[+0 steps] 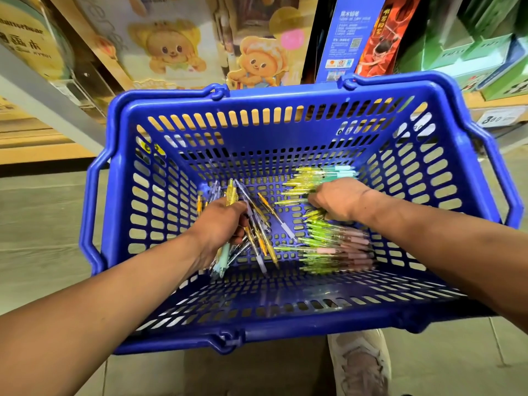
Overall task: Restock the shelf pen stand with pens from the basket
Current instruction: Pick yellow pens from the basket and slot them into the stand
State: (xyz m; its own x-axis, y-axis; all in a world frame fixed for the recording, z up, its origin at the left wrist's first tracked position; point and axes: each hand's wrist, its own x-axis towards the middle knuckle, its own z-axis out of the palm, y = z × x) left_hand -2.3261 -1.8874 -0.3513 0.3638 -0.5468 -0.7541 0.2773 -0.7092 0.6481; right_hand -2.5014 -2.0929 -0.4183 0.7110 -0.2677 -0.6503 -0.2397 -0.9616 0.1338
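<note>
The pens (337,250) are light, stiff, smooth-barrelled and likely to slide apart, so I'd grasp them mid-barrel as a tight bunch. They lie on the floor of the one blue basket (285,97), in heaps at 1 and 4 o'clock. The left hand (220,224) at 8 o'clock grips a bundle of roughly a dozen; the right hand (337,198) at 3 o'clock curls into the green ones with its grasp hidden, and blur prevents an exact total, plainly several dozen.

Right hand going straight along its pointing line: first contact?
Right hand, gripping yellow-green pens, points left across the basket; probably the loose orange pen first, then the pen bundle in the left hand. Depth unclear.
</note>
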